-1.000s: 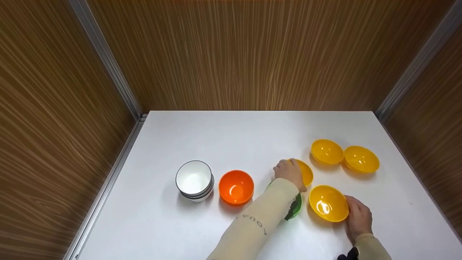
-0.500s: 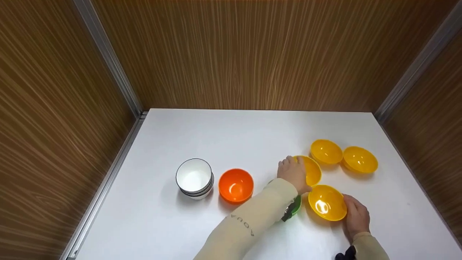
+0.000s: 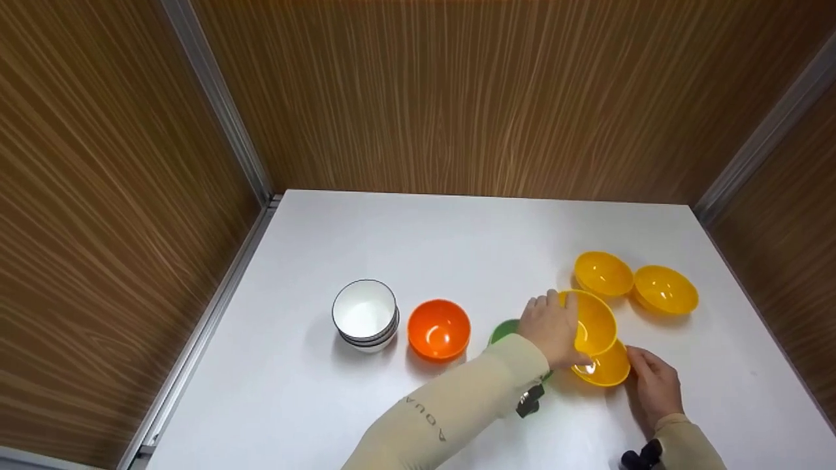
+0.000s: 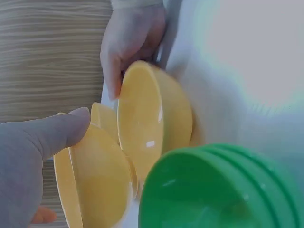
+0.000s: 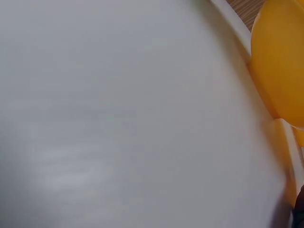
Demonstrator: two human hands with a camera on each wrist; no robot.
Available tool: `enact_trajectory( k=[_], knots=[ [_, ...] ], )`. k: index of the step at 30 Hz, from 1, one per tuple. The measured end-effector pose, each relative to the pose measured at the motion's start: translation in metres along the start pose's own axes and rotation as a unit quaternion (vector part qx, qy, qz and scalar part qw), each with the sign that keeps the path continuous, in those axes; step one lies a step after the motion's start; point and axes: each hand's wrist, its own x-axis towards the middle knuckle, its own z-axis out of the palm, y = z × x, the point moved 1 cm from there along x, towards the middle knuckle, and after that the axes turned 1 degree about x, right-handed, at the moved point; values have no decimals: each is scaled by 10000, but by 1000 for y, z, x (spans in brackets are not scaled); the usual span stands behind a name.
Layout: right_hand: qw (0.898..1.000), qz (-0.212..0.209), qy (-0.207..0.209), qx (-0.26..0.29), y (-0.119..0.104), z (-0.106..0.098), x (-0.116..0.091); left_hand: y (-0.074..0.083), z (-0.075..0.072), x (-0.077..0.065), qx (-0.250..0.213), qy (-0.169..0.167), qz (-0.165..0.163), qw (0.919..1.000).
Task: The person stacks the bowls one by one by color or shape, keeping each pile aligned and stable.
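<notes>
My left hand (image 3: pixel 550 329) grips a yellow bowl (image 3: pixel 595 323) by its rim, the thumb on the near side. That bowl hangs tilted over a second yellow bowl (image 3: pixel 610 369) and overlaps it in the head view; whether they touch I cannot tell. At the right side of this second bowl, my right hand (image 3: pixel 655 385) holds its rim between thumb and fingers. Partly hidden under the left forearm are green bowls (image 3: pixel 503 329), which the left wrist view shows as a nested stack (image 4: pixel 190 199).
Two more yellow bowls (image 3: pixel 604 274) (image 3: pixel 666 290) stand side by side farther back on the right. Left of the green stack are an orange bowl (image 3: pixel 439 329) and a stack of white dark-rimmed bowls (image 3: pixel 364 310). Wood-grain panels (image 3: pixel 457 98) enclose the white table (image 3: pixel 261 365).
My left hand has carried its yellow bowl rightward and toward me, from beside the green stack to over the front yellow bowl. The right hand has stayed at that bowl.
</notes>
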Motion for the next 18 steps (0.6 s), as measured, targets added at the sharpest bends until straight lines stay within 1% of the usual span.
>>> enact_trajectory(
  k=[2, 7, 10, 14, 18],
  knots=[
    [10000, 4, 33, -85, -3, 1, 3, 1, 1, -2, -8, 79, 62, 9999],
    [9995, -88, -39, -288, -8, 5, 6, 5, 6, -5, 157, 259, 226, 9993],
    [9988, -234, -104, -413, -12, 7, 7, 7, 8, -5, 287, 272, 292, 9988],
    [9964, -443, -96, -721, -16, 9, 8, 10, 9, -4, 369, 267, 370, 9983],
    [9948, -489, -199, -870, -18, 8, 8, 14, 11, -5, 395, 244, 421, 9980]
  ],
)
